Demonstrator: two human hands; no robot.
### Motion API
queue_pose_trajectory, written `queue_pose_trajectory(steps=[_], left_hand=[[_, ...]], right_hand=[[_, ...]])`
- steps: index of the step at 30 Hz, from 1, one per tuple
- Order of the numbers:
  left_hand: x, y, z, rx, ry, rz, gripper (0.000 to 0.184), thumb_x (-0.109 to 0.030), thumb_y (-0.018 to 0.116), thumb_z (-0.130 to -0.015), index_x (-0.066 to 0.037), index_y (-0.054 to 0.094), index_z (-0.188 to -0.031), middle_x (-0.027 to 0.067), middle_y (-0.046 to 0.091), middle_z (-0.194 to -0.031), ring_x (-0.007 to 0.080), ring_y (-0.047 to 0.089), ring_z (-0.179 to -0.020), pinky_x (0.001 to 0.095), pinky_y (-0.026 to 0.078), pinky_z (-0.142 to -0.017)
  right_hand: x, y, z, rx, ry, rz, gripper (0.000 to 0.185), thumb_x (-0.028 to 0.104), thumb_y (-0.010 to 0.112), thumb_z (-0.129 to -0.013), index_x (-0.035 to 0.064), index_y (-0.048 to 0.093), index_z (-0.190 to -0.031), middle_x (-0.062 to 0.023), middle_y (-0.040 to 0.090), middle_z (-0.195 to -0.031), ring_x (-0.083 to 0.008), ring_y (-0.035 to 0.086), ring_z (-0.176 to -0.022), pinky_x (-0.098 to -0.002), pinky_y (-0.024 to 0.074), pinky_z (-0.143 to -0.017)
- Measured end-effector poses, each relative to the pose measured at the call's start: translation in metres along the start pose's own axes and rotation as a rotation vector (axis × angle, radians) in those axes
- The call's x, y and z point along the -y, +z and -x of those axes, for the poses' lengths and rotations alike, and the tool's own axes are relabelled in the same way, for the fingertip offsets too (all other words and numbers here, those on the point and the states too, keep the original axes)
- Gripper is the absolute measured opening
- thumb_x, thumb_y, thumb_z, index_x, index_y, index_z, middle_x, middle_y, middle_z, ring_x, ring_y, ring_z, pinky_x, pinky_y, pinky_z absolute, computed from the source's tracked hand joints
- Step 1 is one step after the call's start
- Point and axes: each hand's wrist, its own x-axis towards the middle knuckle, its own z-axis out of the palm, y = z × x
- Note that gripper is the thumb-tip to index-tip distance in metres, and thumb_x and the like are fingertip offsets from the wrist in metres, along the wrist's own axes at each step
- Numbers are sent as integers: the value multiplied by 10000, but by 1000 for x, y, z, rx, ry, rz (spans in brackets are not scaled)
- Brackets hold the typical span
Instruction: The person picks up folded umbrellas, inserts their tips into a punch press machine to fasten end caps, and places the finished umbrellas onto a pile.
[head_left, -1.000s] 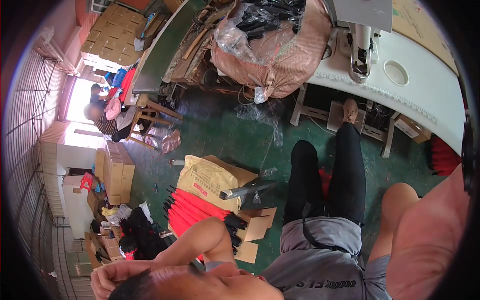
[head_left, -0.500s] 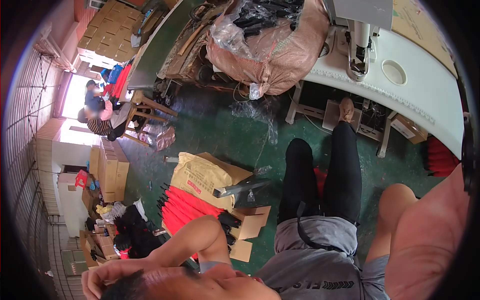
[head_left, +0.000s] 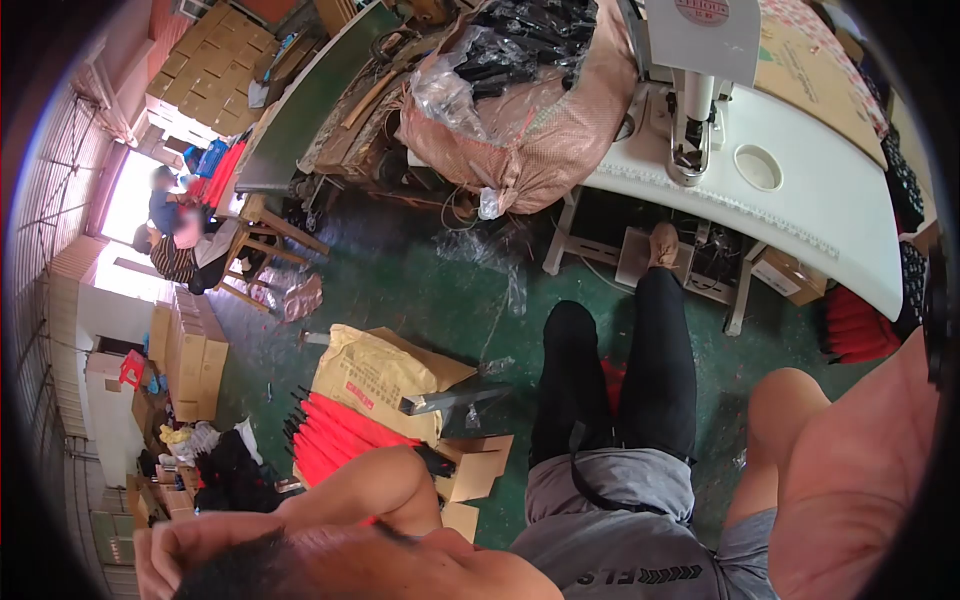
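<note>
My left hand [head_left: 165, 550] is raised beside dark hair at the lower left edge, its fingers bent and pressed together against the head. Whatever it may hold is hidden. Below the bent left arm, part of a face shows at the bottom. My right hand [head_left: 850, 500] is very large and close to the lens at the right edge, and its fingers are out of sight. A dark object [head_left: 938, 310] borders it at the frame edge. Between the arms are a grey shirt [head_left: 620, 545] and black trousers [head_left: 655, 370], with one brown shoe [head_left: 663, 245] on a pedal.
A white machine table [head_left: 840, 215] stands ahead, beside a large woven sack [head_left: 520, 150] of black items in plastic. Red umbrellas [head_left: 345, 435], a yellow sack [head_left: 380, 375] and an open carton [head_left: 485, 465] lie on the floor. Two people [head_left: 175, 225] are far left, near stacked cartons [head_left: 215, 70].
The view has turned, so the machine table, sacks and legs sit further left in the frame. My left hand stays at the head and has shifted toward the left edge.
</note>
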Motion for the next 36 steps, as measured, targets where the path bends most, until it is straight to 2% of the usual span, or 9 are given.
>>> queue_pose_trajectory(steps=[12,17,19,22,24,26,27,30,36], left_hand=[[-6,-14,4,-22,38,10,294,-295,598,-939,-39,528,-812,67,516,-915,199,474,-787,316,387,-720],[0,-54,45,-132,-13,-66,315,-312,596,-939,-47,518,-787,56,503,-895,193,460,-761,312,378,-698],[10,-87,82,-225,-167,-320,287,-288,588,-932,-40,531,-801,65,509,-896,190,473,-773,319,392,-725],[45,-123,140,-96,-383,-929,275,-230,535,-993,24,602,-912,127,599,-897,218,569,-839,356,465,-783],[65,-125,160,-244,-761,-814,144,-57,550,-998,32,653,-951,113,656,-930,213,616,-844,343,513,-795],[81,-123,173,-177,-913,-835,149,-42,543,-1029,51,659,-1014,124,679,-961,170,646,-886,306,529,-844],[88,-129,186,-188,-853,-799,149,-42,543,-1029,51,659,-1014,124,679,-961,170,646,-886,306,529,-844],[116,-144,259,-101,-1088,-702,164,-99,592,-1036,41,677,-1040,101,721,-972,157,688,-884,299,552,-823],[145,-125,369,70,-1235,-870,141,-111,642,-1011,3,706,-1065,145,752,-912,204,749,-856,344,577,-757]], right_hand=[[0,-3,0,14,-5,-4,360,248,614,-956,-42,642,-1168,-190,659,-1054,-345,627,-982,-488,525,-912],[1,-2,-5,49,-21,1,352,246,617,-954,-41,648,-1156,-188,664,-1037,-343,632,-966,-486,529,-904],[2,-2,-11,77,-32,17,349,245,618,-953,-41,651,-1151,-187,666,-1030,-342,634,-960,-486,530,-900],[0,1,-23,99,-66,28,345,244,620,-952,-41,655,-1143,-186,669,-1019,-341,637,-950,-484,533,-895],[-2,2,-39,116,-82,28,342,243,621,-951,-40,658,-1138,-185,671,-1012,-340,639,-944,-484,535,-891],[-1,4,-57,123,-136,31,339,243,623,-950,-40,661,-1133,-184,673,-1006,-339,641,-938,-483,536,-888],[-1,6,-66,135,-172,33,337,242,623,-950,-40,662,-1131,-183,674,-1002,-339,642,-935,-483,537,-886],[-1,10,-86,181,-213,23,333,241,625,-948,-39,666,-1123,-182,678,-992,-338,645,-925,-481,539,-881],[-28,12,-89,166,-244,-48,325,239,629,-945,-38,674,-1108,-180,684,-971,-335,651,-906,-479,544,-870]])
